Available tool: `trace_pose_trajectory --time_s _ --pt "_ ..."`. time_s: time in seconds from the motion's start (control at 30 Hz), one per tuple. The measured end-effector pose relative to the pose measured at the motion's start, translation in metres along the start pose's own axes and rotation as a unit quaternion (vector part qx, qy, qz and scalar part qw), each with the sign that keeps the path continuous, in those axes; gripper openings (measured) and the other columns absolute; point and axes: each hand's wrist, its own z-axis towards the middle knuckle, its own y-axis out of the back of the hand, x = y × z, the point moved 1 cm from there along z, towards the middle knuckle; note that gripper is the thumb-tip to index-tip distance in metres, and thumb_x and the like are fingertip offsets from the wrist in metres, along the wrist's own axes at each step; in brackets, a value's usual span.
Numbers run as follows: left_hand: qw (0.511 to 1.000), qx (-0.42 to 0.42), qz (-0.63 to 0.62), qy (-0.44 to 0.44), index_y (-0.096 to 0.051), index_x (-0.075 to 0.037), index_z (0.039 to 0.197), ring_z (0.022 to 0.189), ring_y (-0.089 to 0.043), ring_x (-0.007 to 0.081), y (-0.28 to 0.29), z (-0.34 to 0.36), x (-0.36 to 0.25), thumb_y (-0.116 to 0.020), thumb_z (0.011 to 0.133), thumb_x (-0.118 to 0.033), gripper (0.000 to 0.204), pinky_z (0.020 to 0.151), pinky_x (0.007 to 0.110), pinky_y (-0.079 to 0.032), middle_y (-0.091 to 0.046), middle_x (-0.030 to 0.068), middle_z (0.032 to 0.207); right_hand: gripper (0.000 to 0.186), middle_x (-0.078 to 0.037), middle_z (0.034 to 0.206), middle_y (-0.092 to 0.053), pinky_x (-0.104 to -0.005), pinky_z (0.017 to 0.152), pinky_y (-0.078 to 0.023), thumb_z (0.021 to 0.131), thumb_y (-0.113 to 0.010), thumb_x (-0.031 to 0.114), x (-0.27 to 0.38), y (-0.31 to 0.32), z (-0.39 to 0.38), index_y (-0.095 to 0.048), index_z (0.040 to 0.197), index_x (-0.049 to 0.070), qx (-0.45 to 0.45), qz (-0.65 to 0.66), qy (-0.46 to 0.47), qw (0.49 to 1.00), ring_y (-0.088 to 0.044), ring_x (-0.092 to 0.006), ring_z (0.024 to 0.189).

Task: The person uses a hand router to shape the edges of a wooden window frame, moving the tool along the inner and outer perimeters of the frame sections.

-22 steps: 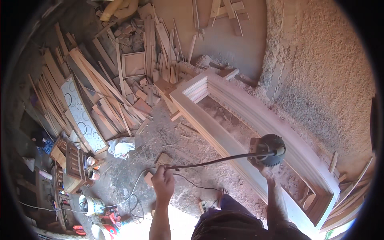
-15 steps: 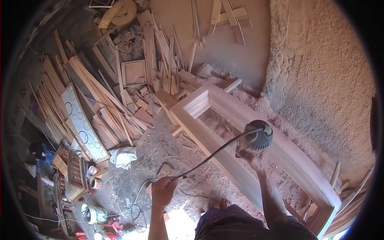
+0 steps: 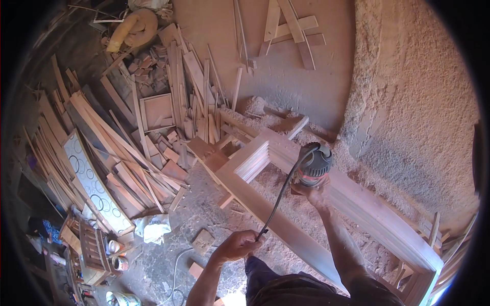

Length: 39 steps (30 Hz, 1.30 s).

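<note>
The left hand (image 3: 237,246), pinching the power cord (image 3: 279,196), has swung toward the wooden frame (image 3: 365,199), while the right hand (image 3: 312,194), clamped separately on the power sander (image 3: 315,166), has carried it above the frame, seemingly putting the far end within reach.

- The right hand (image 3: 313,192) is covering part of the power tool (image 3: 315,162).
- The right arm (image 3: 343,238) is hiding some of the wooden frame (image 3: 275,219).
- The lower edge is cutting off a pale bucket (image 3: 124,299).
</note>
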Motion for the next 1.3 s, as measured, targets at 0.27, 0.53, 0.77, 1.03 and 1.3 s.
trace_pose_trajectory --time_s 0.27,0.53,0.77,1.03,1.3 --pt "0.978 -0.037 0.130 -0.160 -0.063 -0.003 0.138 0.120 -0.069 0.0312 0.177 0.147 -0.006 -0.065 0.104 -0.021 0.038 0.100 0.041 -0.058 -0.070 0.0209 0.132 0.038 -0.004 0.089 -0.075 -0.0335 0.069 -0.066 0.073 -0.090 -0.005 -0.077 -0.059 0.097 -0.071 0.105 0.005 -0.075 -0.070 0.033 0.994 -0.074 -0.0155 0.078" --pt "0.846 0.029 0.426 -0.318 -0.050 -0.007 0.151 0.139 -0.054 0.0347 0.271 0.322 -0.004 -0.090 0.078 -0.033 0.087 0.117 0.044 -0.044 -0.055 0.0157 0.152 0.041 -0.002 0.093 -0.076 -0.0327 0.073 -0.065 0.072 -0.090 -0.005 -0.064 -0.134 0.144 -0.072 0.108 0.004 -0.127 -0.045 0.033 0.990 -0.074 -0.0141 0.084" --pt "0.841 0.187 0.322 -0.394 -0.047 -0.011 0.151 0.134 -0.057 0.0329 0.258 0.420 0.022 -0.098 0.063 -0.042 0.106 0.115 0.043 -0.045 -0.060 0.0119 0.143 0.042 -0.003 0.099 -0.076 -0.0347 0.072 -0.067 0.074 -0.087 -0.007 -0.101 -0.139 0.185 -0.071 0.111 0.006 -0.128 -0.019 -0.025 0.991 -0.074 -0.0159 0.085" --pt "0.913 0.325 0.133 -0.205 -0.050 -0.013 0.145 0.129 -0.057 0.0370 0.253 0.436 0.000 -0.093 0.066 -0.036 0.093 0.110 0.048 -0.048 -0.060 0.0168 0.137 0.040 -0.001 0.094 -0.074 -0.0301 0.069 -0.059 0.073 -0.087 -0.002 -0.112 -0.144 0.200 -0.069 0.108 0.007 -0.160 -0.027 -0.031 0.986 -0.069 -0.0103 0.084" --pt "0.766 0.173 0.437 -0.440 -0.058 -0.011 0.128 0.137 -0.047 0.0334 0.247 0.431 -0.001 -0.083 0.076 -0.042 0.066 0.121 0.048 -0.032 -0.059 0.0118 0.133 0.036 0.001 0.096 -0.075 -0.0301 0.078 -0.058 0.074 -0.087 0.001 -0.112 -0.139 0.207 -0.072 0.107 0.008 -0.153 -0.115 0.003 0.981 -0.069 -0.0081 0.087"
